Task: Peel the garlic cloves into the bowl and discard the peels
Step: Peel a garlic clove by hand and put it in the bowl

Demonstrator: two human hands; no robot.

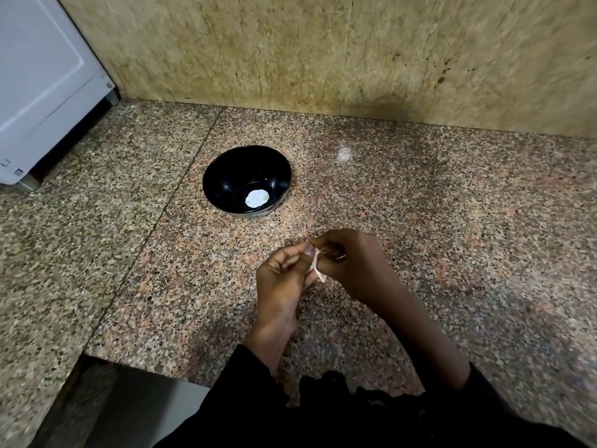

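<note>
**Peeling under way, some garlic already in the bowl**

At ten o'clock a white appliance (42, 88) stands on the counter (452, 205). At twelve o'clock from the hands, the black bowl (247, 181) holds pale peeled garlic (256, 198). Below, the left hand (284, 273) and right hand (349, 263) both pinch a clove (318, 270) with skin partly attached. No discarded peels or further cloves show.

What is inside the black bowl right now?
One pale peeled garlic clove lies on the bottom of the black bowl. The near rim hides part of the bowl's inner wall.
</note>
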